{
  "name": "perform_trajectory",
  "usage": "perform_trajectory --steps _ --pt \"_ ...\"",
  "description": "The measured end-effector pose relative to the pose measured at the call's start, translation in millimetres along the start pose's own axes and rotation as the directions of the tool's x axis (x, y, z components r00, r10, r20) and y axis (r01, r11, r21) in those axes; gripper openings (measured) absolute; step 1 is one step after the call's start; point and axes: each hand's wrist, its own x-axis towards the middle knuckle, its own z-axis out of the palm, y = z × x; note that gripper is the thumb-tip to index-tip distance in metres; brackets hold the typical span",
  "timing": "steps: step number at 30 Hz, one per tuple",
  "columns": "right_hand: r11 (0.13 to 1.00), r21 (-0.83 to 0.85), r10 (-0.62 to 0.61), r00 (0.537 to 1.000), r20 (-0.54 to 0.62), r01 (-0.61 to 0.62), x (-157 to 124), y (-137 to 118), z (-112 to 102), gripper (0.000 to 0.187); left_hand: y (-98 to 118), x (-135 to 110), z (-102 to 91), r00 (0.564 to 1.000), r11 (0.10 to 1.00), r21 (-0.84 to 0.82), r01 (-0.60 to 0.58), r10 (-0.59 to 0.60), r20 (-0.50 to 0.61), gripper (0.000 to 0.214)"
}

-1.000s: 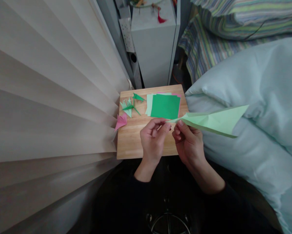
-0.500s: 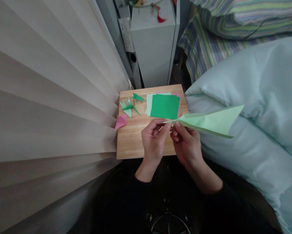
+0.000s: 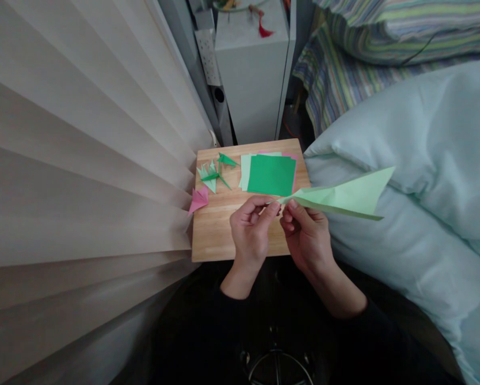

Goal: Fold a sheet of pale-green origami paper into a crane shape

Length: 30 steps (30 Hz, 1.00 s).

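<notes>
One folded paper [image 3: 340, 198] is what I've got going here, pale green, creased into a long thin kite shape with a sharp narrow tip at my fingers and a wide end fanning out to the right over the duvet [image 3: 424, 160]. It's up in the air above the right edge of the board [image 3: 215, 235], not lying on anything.

Both hands pinch it at the narrow tip. Left hand [image 3: 250, 230] is curled, thumb and forefinger closed on the very point. Right hand [image 3: 307, 235] sits just beside it, nearly touching, fingers wrapped under the fold and thumb on top. Both wrists come up from the bottom of the view in dark sleeves.

Compared with a second ago, the wide end has tipped up a bit and the whole paper looks flatter and narrower, like it rolled slightly toward me. Hands have barely shifted, just moved a touch closer together.

Further out on the board: a dark green sheet [image 3: 272, 175] on top of a small stack, some little green folded bits [image 3: 213, 174] to its left, and a pink folded piece [image 3: 199, 199] at the left edge by the curtain [image 3: 83, 160].
</notes>
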Motion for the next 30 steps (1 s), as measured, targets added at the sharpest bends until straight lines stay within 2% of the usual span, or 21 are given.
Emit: perform_trajectory --steps 7,11,16,21,26,30 --pt "1.000 -0.012 0.004 1.000 0.002 -0.004 2.6 -0.3 -2.0 0.036 11.0 -3.9 7.3 0.996 0.995 0.064 -0.076 0.073 0.056 0.024" --pt "0.999 -0.039 0.013 1.000 0.014 -0.012 3.3 1.2 -4.4 0.036 12.7 -2.3 3.6 0.983 0.971 0.179 -0.159 0.140 0.118 0.025" --pt "0.998 -0.034 0.054 0.998 0.006 -0.054 2.9 2.2 -5.1 0.035 10.3 1.7 -3.3 0.951 0.896 0.328 -0.299 0.252 0.180 0.008" --pt "0.993 -0.019 0.114 0.993 0.007 -0.114 5.7 -0.7 -6.5 0.034 10.4 1.2 -3.8 0.970 0.918 0.315 -0.241 0.213 0.120 0.014" --pt "0.996 -0.010 0.091 0.996 0.004 -0.091 9.0 -2.0 -9.1 0.038 8.8 0.6 -3.9 0.980 0.935 0.311 -0.172 0.131 0.149 0.020" --pt "0.997 -0.027 0.075 0.997 -0.006 -0.075 8.8 0.4 -9.7 0.037 3.5 0.4 -4.2 0.987 0.948 0.282 -0.145 0.119 0.106 0.023"
